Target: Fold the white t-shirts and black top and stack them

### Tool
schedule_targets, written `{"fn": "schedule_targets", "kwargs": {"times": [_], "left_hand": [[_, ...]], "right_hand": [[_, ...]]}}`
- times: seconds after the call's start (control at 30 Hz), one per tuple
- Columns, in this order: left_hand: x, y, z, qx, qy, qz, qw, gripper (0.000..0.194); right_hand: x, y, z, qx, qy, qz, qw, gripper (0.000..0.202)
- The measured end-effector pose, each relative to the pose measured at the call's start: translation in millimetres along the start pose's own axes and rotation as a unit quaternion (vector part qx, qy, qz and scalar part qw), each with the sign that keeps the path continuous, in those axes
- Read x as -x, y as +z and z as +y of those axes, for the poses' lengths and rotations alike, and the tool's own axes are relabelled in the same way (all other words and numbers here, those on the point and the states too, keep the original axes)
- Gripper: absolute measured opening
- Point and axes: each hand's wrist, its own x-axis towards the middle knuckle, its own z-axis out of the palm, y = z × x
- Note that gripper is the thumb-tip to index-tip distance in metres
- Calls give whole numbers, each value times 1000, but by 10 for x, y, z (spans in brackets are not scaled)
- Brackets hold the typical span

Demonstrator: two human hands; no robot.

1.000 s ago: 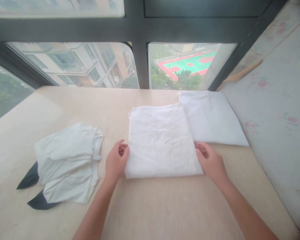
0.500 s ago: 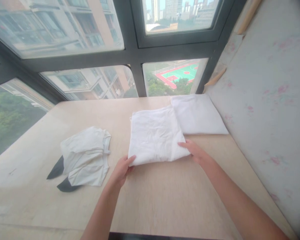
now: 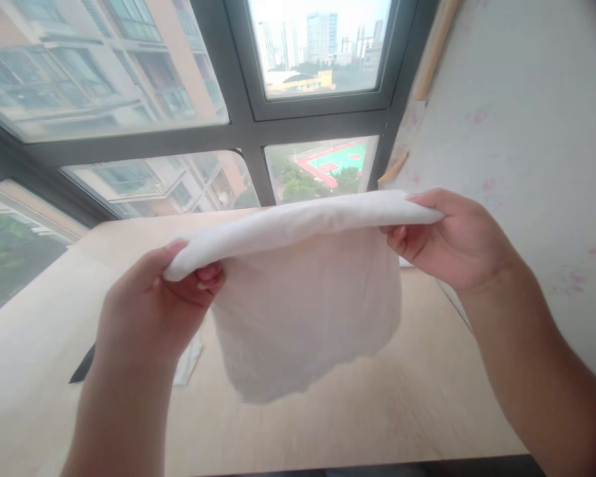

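Observation:
A folded white cloth (image 3: 308, 305) hangs in the air above the wooden surface, stretched between my two hands. My left hand (image 3: 159, 291) pinches its upper left corner, thumb on top and fingers curled beneath. At the upper right corner my right hand (image 3: 451, 238) grips it the same way. The top edge forms a thick, rounded fold, and the lower part droops toward me. Behind my left forearm, a white garment (image 3: 189, 361) with a dark piece (image 3: 83, 364) shows only in part. The kind of cloth cannot be told from its shape.
The pale wooden surface (image 3: 258, 437) runs up to a dark-framed window (image 3: 169, 142). On the right stands a wall with flowered paper (image 3: 541, 132), its torn edge (image 3: 395, 169) curling beside the frame. A dark strip lies along the near edge.
Both hands have lifted the folded white cloth off the surface and brought it up closer to me. It now hangs down and hides the other folded white cloth behind it.

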Motion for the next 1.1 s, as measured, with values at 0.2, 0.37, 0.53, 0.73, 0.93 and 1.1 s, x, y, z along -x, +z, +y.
{"fn": "schedule_targets", "kwargs": {"times": [0.2,0.37,0.53,0.73,0.93,1.1], "left_hand": [[-674,544,-10,-52,44,-70,995,13],[-1128,1105,-11,-52,75,-106,990,11],[-1388,1333,-747,-69,53,-140,986,24],[-1072,1161,-2424,-326,-99,-152,928,31],[-536,913,-3011,-425,-56,-120,895,27],[-221,815,-2957,-458,-10,-162,874,17]], "right_hand": [[-428,-306,-463,-60,-42,65,995,30],[-743,-727,-799,-84,-110,117,983,33],[-934,-1253,-264,-165,-129,170,963,19],[-660,-1515,1655,-52,53,390,918,10],[-7,-1538,2645,206,16,419,884,43],[89,-1448,2699,411,-55,320,852,35]]}}
